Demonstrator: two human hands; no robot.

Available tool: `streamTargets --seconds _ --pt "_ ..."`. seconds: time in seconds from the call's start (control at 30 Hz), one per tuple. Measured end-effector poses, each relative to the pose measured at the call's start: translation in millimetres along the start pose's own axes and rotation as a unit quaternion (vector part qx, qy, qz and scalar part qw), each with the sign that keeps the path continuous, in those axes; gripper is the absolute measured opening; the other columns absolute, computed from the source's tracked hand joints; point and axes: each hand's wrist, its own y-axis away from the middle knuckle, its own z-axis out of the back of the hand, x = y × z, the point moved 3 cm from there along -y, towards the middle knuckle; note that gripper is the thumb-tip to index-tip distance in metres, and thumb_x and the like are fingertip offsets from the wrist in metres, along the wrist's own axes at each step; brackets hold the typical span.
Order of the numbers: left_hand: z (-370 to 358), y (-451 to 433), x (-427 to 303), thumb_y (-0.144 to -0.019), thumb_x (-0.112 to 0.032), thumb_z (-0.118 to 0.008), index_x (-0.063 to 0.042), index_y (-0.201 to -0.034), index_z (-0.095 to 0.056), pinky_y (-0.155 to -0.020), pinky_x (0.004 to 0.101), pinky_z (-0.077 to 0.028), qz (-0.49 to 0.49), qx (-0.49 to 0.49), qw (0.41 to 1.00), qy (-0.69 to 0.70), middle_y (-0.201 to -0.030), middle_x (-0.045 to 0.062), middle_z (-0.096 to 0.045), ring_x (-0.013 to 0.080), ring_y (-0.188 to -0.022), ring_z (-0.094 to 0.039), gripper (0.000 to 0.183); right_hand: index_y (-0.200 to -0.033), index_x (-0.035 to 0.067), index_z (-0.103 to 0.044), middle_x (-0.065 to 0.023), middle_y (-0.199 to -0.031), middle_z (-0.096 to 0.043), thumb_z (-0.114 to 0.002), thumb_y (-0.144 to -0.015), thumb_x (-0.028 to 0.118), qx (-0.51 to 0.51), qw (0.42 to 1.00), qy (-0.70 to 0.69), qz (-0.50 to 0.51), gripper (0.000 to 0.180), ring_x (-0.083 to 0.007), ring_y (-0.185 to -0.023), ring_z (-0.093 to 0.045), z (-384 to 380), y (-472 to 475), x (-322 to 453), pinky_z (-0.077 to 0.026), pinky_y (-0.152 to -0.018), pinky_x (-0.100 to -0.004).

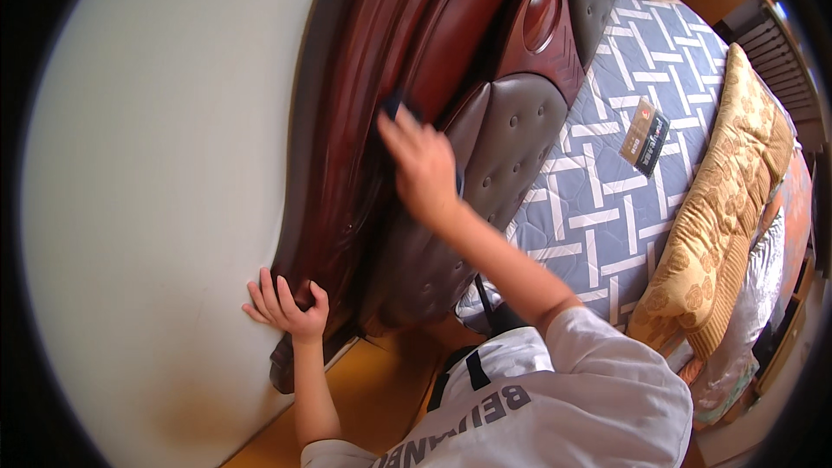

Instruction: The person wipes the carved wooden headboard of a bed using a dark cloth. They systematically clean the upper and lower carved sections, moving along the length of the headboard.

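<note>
My right hand, slightly blurred, presses a dark blue cloth on the glossy red-brown wooden headboard. Most of the cloth is hidden under the fingers and palm. My left hand is spread, its fingers against the pale wall and its thumb by the lower end of the headboard; nothing is held in it. Grey-brown buttoned padding and a carved wooden panel with an oval boss form the headboard's front.
A mattress with a blue and white pattern lies right of the headboard. On it are a label bearing writing, a folded gold quilt and clear plastic wrapping. Below shows an orange-brown floor.
</note>
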Motion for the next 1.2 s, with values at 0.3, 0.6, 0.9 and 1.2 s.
streamTargets --seconds 0.3,0.6,0.9,1.2 --pt "0 -7 -4 -0.088 -0.025 -0.063 -0.004 -0.138 -0.048 -0.121 0.0570 -0.012 -0.001 -0.001 1.000 -0.005 -0.146 0.018 -0.053 0.0400 -0.143 -0.039 0.056 -0.135 0.007 -0.056 -0.0216 -0.138 -0.056 -0.057 -0.073 -0.009 -0.188 0.980 -0.040 -0.043 0.064 -0.0422 -0.112 -0.060 42 -130 -64 -0.050 -0.096 -0.0461" --pt "1 -3 -2 -0.088 -0.027 -0.062 -0.004 -0.136 -0.050 -0.122 0.0561 -0.013 -0.003 -0.006 1.000 -0.004 -0.145 0.018 -0.054 0.0399 -0.142 -0.041 0.054 -0.131 0.011 -0.061 -0.0169 -0.135 -0.057 -0.064 -0.074 -0.010 -0.129 0.980 -0.150 0.000 0.061 -0.0407 -0.116 -0.060 54 -72 -45 -0.052 -0.096 -0.0431" --pt "-1 -3 -4 -0.088 -0.026 -0.063 -0.005 -0.135 -0.051 -0.121 0.0557 -0.015 0.007 -0.011 1.000 -0.006 -0.143 0.017 -0.056 0.0392 -0.140 -0.044 0.054 -0.132 0.021 -0.061 -0.0131 -0.126 -0.055 -0.065 -0.074 0.000 -0.100 0.976 0.189 0.053 0.062 -0.0325 -0.091 -0.068 78 -163 -109 -0.056 -0.075 -0.0417" --pt "0 -7 -3 -0.087 -0.027 -0.063 -0.005 -0.135 -0.052 -0.120 0.0557 -0.017 0.004 -0.013 1.000 -0.009 -0.142 0.017 -0.057 0.0387 -0.138 -0.045 0.053 -0.123 0.016 -0.071 -0.0152 -0.116 -0.063 -0.063 -0.082 0.008 -0.045 0.991 -0.120 -0.042 0.043 -0.0358 -0.102 -0.065 85 -156 -144 -0.052 -0.089 -0.0394"
